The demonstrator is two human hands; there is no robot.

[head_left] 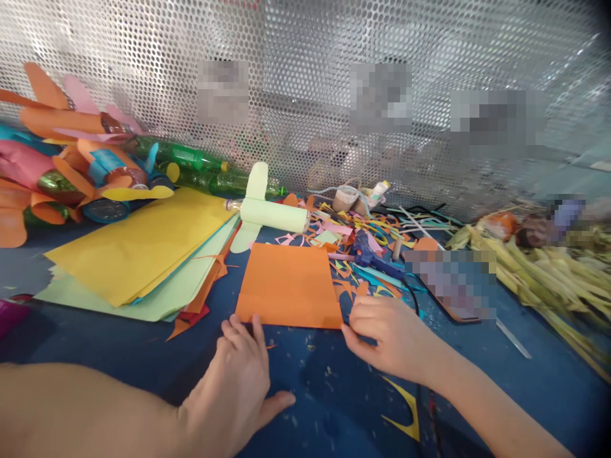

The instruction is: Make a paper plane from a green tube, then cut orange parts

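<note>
A sheet of orange paper (289, 280) lies flat on the blue table in front of me, with a crease or folded strip along its near edge. My left hand (243, 366) rests at its near left corner, fingertips on the edge and thumb spread away. At the near right corner my right hand (389, 337) has its fingers curled, thumb and finger closed at the paper's corner. Just behind the sheet lies a bottle wrapped in pale green paper (274, 215), with paper wings sticking out.
Yellow paper sheets (143, 245) lie stacked over green and orange ones at left. Decorated bottles (62, 159) pile up behind them. Paper scraps, a blue glue gun (377, 257), a phone (449, 286) and dry husks (539, 280) are at right. A perforated metal panel (305, 76) stands behind.
</note>
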